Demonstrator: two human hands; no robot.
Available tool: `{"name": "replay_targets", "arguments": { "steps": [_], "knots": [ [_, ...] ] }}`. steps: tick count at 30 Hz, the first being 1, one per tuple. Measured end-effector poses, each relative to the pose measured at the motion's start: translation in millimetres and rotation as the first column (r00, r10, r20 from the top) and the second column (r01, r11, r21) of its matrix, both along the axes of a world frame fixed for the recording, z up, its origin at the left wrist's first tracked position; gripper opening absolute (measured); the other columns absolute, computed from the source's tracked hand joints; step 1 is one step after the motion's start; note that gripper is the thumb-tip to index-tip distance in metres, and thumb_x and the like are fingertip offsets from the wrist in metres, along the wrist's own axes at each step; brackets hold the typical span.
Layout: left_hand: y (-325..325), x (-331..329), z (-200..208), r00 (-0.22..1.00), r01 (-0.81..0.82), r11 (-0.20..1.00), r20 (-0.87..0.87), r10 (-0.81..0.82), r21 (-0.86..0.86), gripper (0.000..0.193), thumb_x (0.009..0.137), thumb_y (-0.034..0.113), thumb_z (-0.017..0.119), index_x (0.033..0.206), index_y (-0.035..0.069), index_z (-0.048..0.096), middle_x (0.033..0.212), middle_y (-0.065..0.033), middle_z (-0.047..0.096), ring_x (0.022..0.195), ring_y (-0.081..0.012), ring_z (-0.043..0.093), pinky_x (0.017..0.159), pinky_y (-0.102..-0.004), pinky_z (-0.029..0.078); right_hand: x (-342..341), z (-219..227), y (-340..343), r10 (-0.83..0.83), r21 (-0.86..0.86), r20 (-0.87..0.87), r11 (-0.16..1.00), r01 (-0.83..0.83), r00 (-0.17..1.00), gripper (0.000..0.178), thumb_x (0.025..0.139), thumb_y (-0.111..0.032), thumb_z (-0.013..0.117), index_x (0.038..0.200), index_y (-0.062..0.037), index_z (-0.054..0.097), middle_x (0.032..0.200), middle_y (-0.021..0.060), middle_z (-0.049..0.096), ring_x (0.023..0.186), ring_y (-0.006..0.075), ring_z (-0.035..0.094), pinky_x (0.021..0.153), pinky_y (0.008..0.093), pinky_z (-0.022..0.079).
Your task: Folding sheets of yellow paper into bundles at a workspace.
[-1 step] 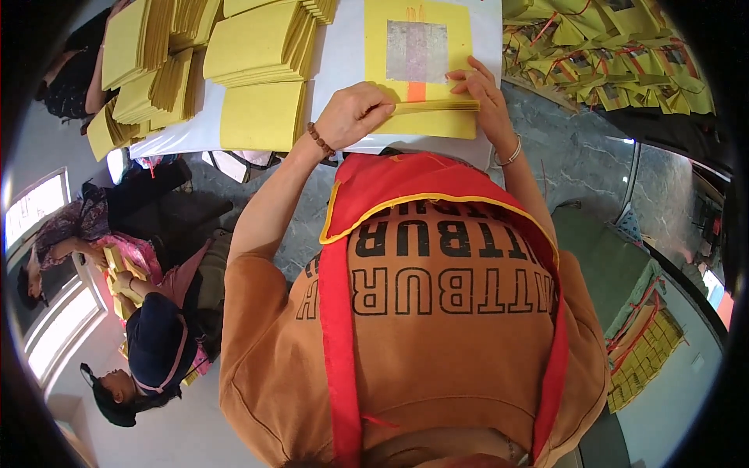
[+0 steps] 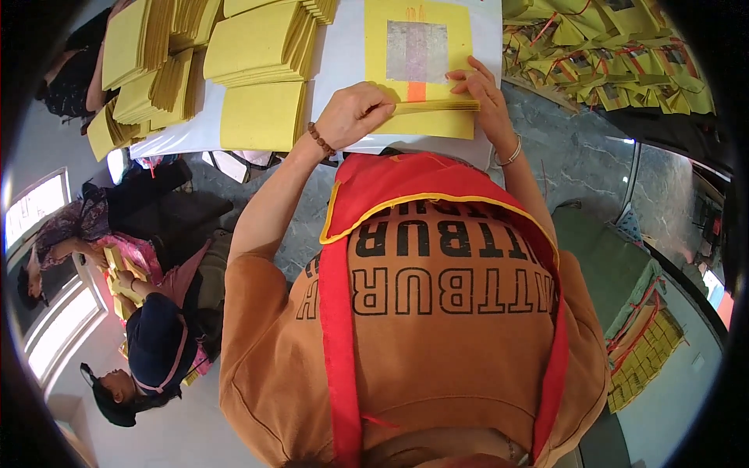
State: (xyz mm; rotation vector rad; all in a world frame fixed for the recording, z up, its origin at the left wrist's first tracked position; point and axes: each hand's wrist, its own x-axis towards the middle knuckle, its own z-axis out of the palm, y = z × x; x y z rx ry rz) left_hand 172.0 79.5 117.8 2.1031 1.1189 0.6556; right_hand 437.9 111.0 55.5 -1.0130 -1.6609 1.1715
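A yellow paper sheet (image 2: 460,31) with a silver square and an orange stripe lies on the white-covered table, its near part raised in a narrow fold (image 2: 437,105). More yellow paper (image 2: 437,125) lies flat on the near side of the fold. My left hand (image 2: 357,113), a beaded bracelet at its wrist, is closed on the fold's left end, thumb and fingers pinched together. At the fold's right end is my right hand (image 2: 485,97), with a bangle. Its fingers are spread beside the sheet's right edge; its thumb is hidden.
Stacks of folded yellow paper (image 2: 261,113) stand on the table's left side. Yellow paper pieces with red ties (image 2: 608,70) are heaped at the far right. Yellow bundles (image 2: 647,359) lie at the lower right. Another person (image 2: 160,343) handles yellow paper at the left.
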Motion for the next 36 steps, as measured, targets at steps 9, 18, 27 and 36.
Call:
{"name": "replay_targets", "arguments": {
  "steps": [9,18,27,36],
  "knots": [
    [0,2,0,0.994,-0.080,0.982,0.063,0.092,-0.172,0.019,0.084,0.017,0.059,0.086,-0.001,0.063,0.074,-0.0102,0.059,0.064,-0.0166,0.053,0.059,-0.0281,0.042,3,1,1,0.025,0.033,0.034,0.999,-0.026,0.999,0.054,0.099,-0.034,0.021,0.084,-0.0032,0.063,0.112,0.0121,0.060,0.132,0.0248,0.025,0.108,0.0378,0.017],
    [4,-1,-2,0.987,-0.118,0.917,0.054,0.149,-0.381,0.022,0.085,0.019,0.058,0.088,-0.002,0.062,0.076,-0.0050,0.061,0.064,-0.0102,0.052,0.058,-0.0248,0.041,6,-9,4,0.032,0.010,-0.085,0.999,-0.031,0.996,0.042,0.098,-0.029,0.029,0.092,-0.0062,0.064,0.112,0.0060,0.061,0.132,0.0245,0.024,0.107,0.0363,0.020],
    [11,-12,9,0.986,-0.040,0.958,0.144,0.085,-0.285,0.033,0.082,0.024,0.063,0.106,0.001,0.060,0.101,-0.0074,0.061,0.093,-0.0162,0.053,0.082,-0.0299,0.041,6,-13,1,0.056,0.000,0.049,0.998,-0.056,0.997,0.029,0.079,-0.013,0.068,0.107,-0.0069,0.063,0.119,0.0031,0.056,0.132,0.0248,0.026,0.104,0.0353,0.027],
    [24,-10,-23,0.957,-0.015,0.934,-0.265,0.117,0.356,0.046,0.071,0.021,0.063,0.115,0.010,0.059,0.118,-0.0076,0.057,0.107,-0.0271,0.049,0.088,-0.0373,0.039,13,-2,8,0.088,0.107,0.114,0.989,-0.100,0.990,0.023,0.077,-0.011,0.067,0.100,-0.0125,0.065,0.118,0.0026,0.056,0.129,0.0245,0.032,0.103,0.0374,0.030]
  ]
}}
